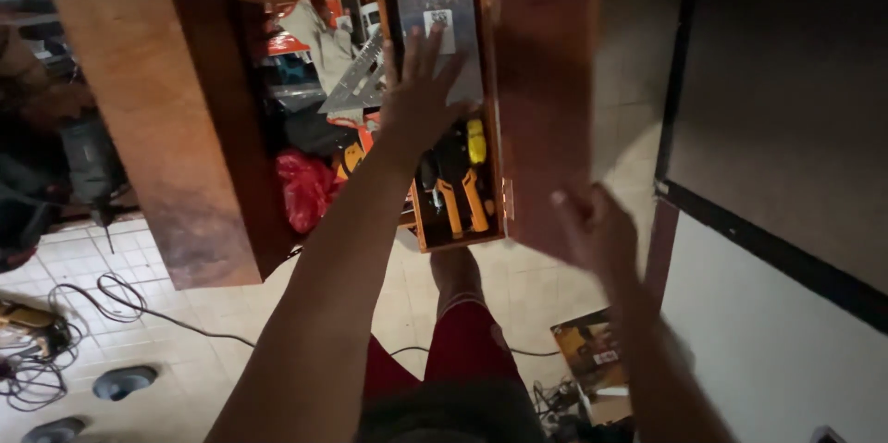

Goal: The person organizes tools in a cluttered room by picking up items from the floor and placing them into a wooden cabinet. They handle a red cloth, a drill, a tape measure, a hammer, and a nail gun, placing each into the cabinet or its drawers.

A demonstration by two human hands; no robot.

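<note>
1. Left hand (421, 96): fingers spread, palm flat on the clear-lidded parts case (439, 13) lying in the wooden drawer (493, 82); grasping nothing.
2. Right hand (592, 230): blurred; appears pressed against the drawer's outer side panel, grip indeterminate.
3. Drawer: long axis runs away from the body; the left hand lies nearer its contents.
4. Orange-handled pliers (462, 193) occupy the drawer's near end, just below the left wrist.
5. Beyond: cluttered cabinet shelf (324, 82), tiled floor (185, 313).

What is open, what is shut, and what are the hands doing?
wooden drawer: pulled out, open.
clear plastic case: lid shut, lying in the drawer.
orange-handled pliers: lying in the drawer, untouched.
left hand: fingers spread, flat on the case.
right hand: on the drawer's outer side.
</note>
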